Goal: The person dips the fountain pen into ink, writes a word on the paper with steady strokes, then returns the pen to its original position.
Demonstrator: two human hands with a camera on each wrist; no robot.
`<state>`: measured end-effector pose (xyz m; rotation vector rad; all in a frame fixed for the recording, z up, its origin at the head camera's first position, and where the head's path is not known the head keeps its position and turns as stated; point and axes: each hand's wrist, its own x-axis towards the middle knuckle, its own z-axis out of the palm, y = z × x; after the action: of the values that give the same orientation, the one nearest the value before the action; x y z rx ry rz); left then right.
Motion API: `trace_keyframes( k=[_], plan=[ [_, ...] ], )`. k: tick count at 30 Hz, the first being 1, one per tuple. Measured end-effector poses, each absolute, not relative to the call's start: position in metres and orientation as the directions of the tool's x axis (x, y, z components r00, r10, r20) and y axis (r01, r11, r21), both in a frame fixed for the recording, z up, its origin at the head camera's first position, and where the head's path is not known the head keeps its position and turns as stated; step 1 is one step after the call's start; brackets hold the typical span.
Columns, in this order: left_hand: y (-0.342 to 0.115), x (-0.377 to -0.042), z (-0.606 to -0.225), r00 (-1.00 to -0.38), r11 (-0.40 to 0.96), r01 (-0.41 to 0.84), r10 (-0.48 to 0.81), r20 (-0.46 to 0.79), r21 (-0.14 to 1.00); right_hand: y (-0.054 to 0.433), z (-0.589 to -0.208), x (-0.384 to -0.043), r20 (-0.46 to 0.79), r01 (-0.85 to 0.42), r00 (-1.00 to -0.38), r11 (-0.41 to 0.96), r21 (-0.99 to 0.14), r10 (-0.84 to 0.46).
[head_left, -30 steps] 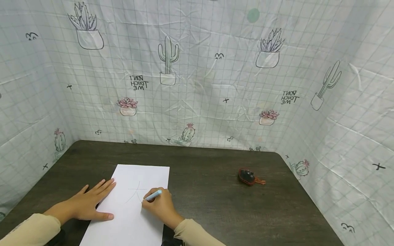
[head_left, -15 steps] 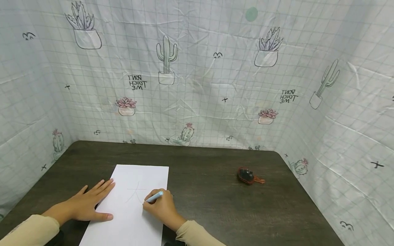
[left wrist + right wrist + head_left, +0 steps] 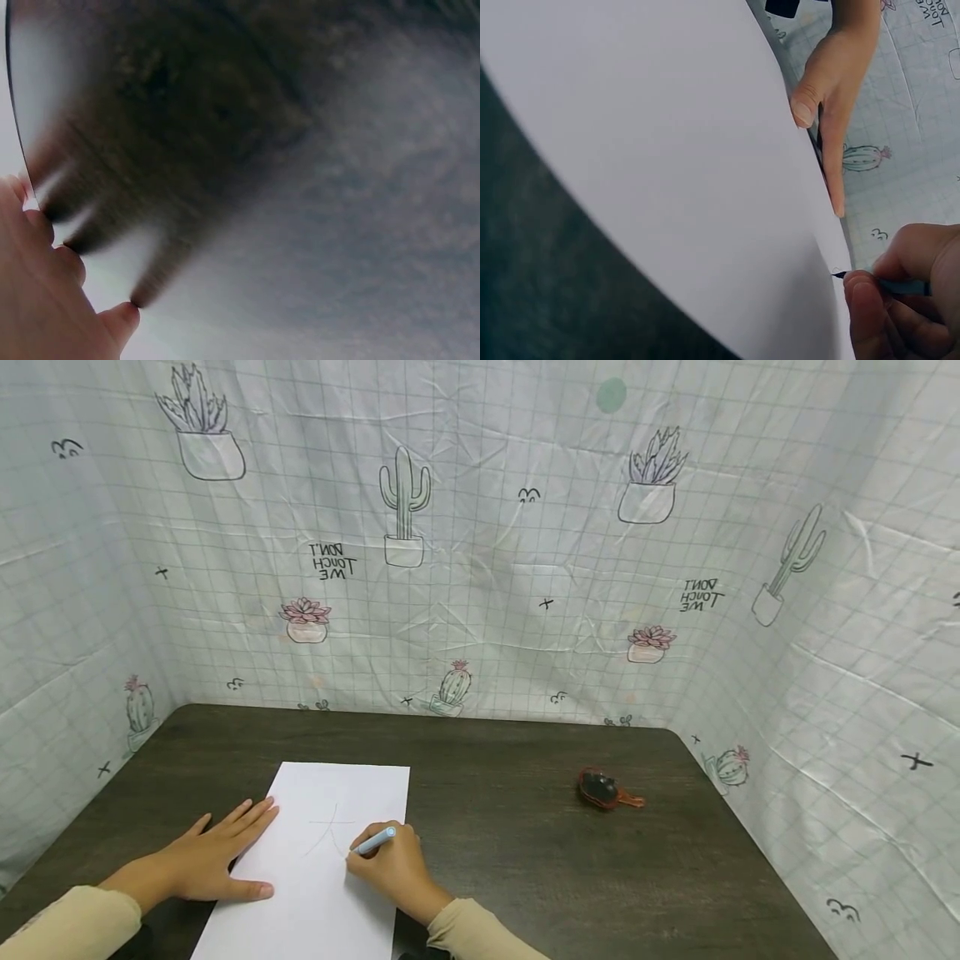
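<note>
A white sheet of paper (image 3: 300, 902) lies on the dark table, bearing several thin lines: a short horizontal one crossed by a curve, with a branch to the right. My right hand (image 3: 397, 864) pinches a light blue pen (image 3: 377, 841) over the sheet's right half. In the right wrist view the dark tip of the pen (image 3: 904, 286) is right at the paper. My left hand (image 3: 213, 860) rests with spread, straight fingers on the paper's left edge; the thumb lies on the sheet. The left wrist view shows the left hand (image 3: 45, 300) at the lower left.
A hairbrush-like object (image 3: 602, 789), dark with a reddish-brown rim and handle, lies on the right part of the dark wood table (image 3: 510, 760). A white grid-patterned cloth (image 3: 480, 527) printed with cacti stands around the table's back and sides.
The pen tip has shifted only slightly around the end of the right-hand branch. The left hand stays in place on the paper. The head view has drifted a little.
</note>
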<state>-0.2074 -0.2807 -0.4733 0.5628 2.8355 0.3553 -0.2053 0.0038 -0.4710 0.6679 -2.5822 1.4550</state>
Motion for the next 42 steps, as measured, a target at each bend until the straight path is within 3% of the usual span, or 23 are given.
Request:
trace_keyframes(
  k=[14,24,34,42],
  plan=[
    [-0.277,-0.214,-0.469,-0.899,0.885,0.371,0.418,-0.132,0.279,0.012,-0.437,-0.228,0.465,-0.523,-0.849,0.272,-0.808,-0.252],
    [-0.276,-0.213,-0.464,-0.895,0.887,0.374,0.421,-0.144,0.272,0.039,-0.413,-0.247,0.461,-0.507,-0.861,0.299,-0.808,-0.215],
    [-0.278,-0.212,-0.464,-0.895,0.885,0.381,0.426,-0.134,0.268,0.086,-0.391,-0.267,0.468,-0.468,-0.880,0.332,-0.819,-0.088],
    [-0.281,-0.207,-0.474,-0.901,0.881,0.351,0.410,-0.142,0.317,0.139,-0.384,-0.277,0.472,-0.428,-0.881,0.435,-0.792,-0.007]
  ],
)
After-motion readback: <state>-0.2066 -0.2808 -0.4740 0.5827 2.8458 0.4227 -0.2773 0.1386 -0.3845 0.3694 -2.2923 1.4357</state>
